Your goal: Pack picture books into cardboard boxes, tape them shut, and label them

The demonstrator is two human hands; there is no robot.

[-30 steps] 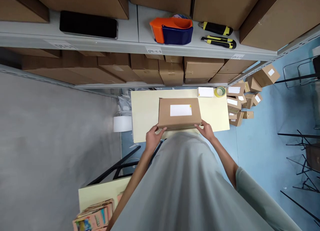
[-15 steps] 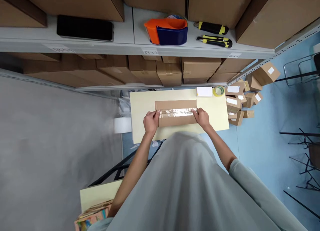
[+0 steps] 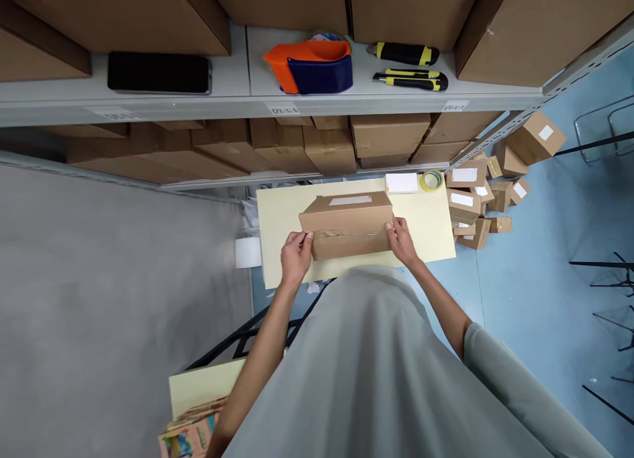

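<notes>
A brown cardboard box [image 3: 345,216] is tilted over the pale yellow tabletop [image 3: 426,237], held between my two hands. A white label lies on its far face, and clear tape runs along the side nearer me. My left hand [image 3: 296,252] grips the left end with thumb and fingers closed on it. At the opposite end my right hand [image 3: 401,239] is closed on the right edge, thumb on the near side. The fingers behind the box are partly hidden.
A small white box [image 3: 401,183] and a roll of tape [image 3: 431,180] lie at the table's back edge. Above is a shelf with a phone [image 3: 159,72], an orange-blue tape dispenser [image 3: 313,65] and two utility knives [image 3: 413,80]. Labelled cartons [image 3: 465,174] are piled to the right.
The box has been turned in both hands: its taped face, upward before, now faces toward me, and a labelled face shows on top. The camera view has shifted slightly.
</notes>
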